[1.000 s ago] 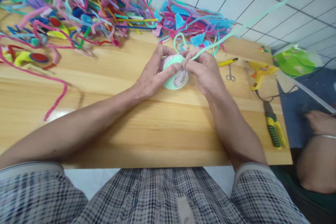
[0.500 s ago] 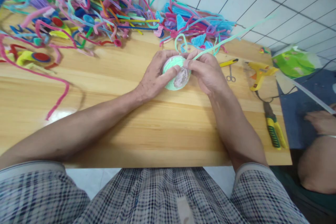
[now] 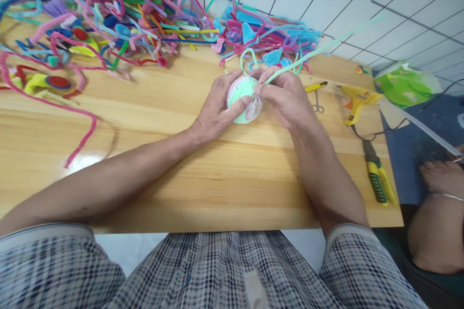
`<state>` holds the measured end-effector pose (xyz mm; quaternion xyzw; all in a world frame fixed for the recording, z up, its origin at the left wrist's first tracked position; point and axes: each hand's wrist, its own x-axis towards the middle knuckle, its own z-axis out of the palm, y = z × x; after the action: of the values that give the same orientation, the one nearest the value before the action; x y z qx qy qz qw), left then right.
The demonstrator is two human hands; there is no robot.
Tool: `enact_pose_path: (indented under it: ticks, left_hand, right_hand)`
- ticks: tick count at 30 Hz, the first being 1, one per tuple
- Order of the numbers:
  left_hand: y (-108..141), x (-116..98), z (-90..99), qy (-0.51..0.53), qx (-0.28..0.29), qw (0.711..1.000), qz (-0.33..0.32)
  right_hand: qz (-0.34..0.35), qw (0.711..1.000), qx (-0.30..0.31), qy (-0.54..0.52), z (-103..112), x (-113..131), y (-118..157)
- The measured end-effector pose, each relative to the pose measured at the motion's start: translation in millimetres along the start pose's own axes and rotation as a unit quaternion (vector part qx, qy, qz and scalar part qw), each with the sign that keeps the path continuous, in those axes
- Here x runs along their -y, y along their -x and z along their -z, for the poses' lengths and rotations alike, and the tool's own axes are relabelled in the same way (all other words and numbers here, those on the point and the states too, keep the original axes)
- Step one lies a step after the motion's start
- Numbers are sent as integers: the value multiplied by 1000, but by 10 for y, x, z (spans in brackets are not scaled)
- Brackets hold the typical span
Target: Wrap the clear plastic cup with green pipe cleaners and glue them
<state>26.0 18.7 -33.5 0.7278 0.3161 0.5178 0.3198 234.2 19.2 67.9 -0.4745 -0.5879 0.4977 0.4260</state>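
Between my hands, just above the wooden table (image 3: 217, 178), is a round ball (image 3: 242, 88) wrapped in mint-green and pale lilac fuzzy strands, with a greyish patch low on its right. My left hand (image 3: 219, 104) grips its left side, thumb across the front. My right hand (image 3: 284, 94) pinches a mint-green pipe cleaner (image 3: 311, 57) against the ball's right side. The long free end stretches up and to the right, and a small mint loop (image 3: 249, 52) stands behind the ball. The fingers at the back are partly hidden.
A tangled heap of coloured pipe cleaners (image 3: 137, 19) covers the back left. On the right lie a yellow utility knife (image 3: 317, 86), small scissors (image 3: 318, 103), a yellow glue gun (image 3: 357, 101) with a cord, and yellow-green pliers (image 3: 377, 176). Another person's hand (image 3: 442, 176) is at far right.
The ball has turned slightly in my hands, so more lilac shows at its left and less of the grey patch. The other person's hand has shifted a little lower.
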Motion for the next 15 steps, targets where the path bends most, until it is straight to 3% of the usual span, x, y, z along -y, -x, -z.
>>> enact_pose_path:
  ticks: [15]
  left_hand:
    - [27,-37,-2,3,-9,1000,-6]
  right_hand:
    - [-1,999,12,31,71,42,7]
